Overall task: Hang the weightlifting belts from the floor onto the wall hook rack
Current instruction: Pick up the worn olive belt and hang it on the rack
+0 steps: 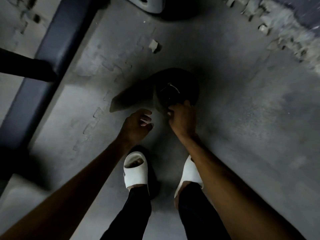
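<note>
A dark belt lies coiled on the grey floor, its loose end stretching toward the left. The right hand closes its fingers on the near edge of the coil. The left hand hovers just beside the loose end, fingers half curled, not touching it. Below the hands stand two feet in white slides and black trousers. A dark blue metal beam crosses the floor at the upper left.
</note>
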Demonstrator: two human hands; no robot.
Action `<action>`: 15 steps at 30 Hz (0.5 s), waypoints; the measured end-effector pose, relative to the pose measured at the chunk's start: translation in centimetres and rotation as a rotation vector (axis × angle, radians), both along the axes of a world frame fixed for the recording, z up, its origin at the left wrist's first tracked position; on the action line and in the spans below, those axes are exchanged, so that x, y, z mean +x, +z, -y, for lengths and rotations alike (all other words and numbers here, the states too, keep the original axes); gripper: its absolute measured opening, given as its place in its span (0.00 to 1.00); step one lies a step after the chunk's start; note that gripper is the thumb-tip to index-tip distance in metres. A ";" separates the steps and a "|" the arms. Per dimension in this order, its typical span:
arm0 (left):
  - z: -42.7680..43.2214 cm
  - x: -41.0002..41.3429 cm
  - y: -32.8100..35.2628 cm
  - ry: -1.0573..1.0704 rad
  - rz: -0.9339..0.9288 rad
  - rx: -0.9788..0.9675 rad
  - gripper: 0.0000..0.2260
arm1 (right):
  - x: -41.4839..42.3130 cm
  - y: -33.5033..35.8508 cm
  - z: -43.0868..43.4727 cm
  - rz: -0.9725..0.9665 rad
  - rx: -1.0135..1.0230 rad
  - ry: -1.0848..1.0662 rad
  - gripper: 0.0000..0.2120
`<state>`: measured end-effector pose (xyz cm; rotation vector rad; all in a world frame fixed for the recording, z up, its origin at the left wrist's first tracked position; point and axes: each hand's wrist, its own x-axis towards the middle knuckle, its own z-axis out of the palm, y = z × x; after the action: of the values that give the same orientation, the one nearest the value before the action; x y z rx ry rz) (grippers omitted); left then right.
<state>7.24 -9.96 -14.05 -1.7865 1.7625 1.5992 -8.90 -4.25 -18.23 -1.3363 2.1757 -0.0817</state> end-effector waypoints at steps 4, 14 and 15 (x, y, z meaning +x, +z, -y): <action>1.4 -1.0 7.3 -0.015 -0.004 0.042 0.19 | -1.2 8.7 0.9 0.351 -0.115 -0.318 0.12; 3.8 -6.2 32.8 0.023 -0.417 0.085 0.04 | -4.7 35.1 0.8 0.928 -0.368 -0.989 0.16; 3.7 -6.4 35.1 0.014 -0.444 0.086 0.06 | -4.7 37.4 0.5 0.974 -0.390 -1.040 0.17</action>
<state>0.88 -13.65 21.02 -1.4891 1.8115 2.1717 -13.63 -4.78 19.17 -0.0532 1.7290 -1.2894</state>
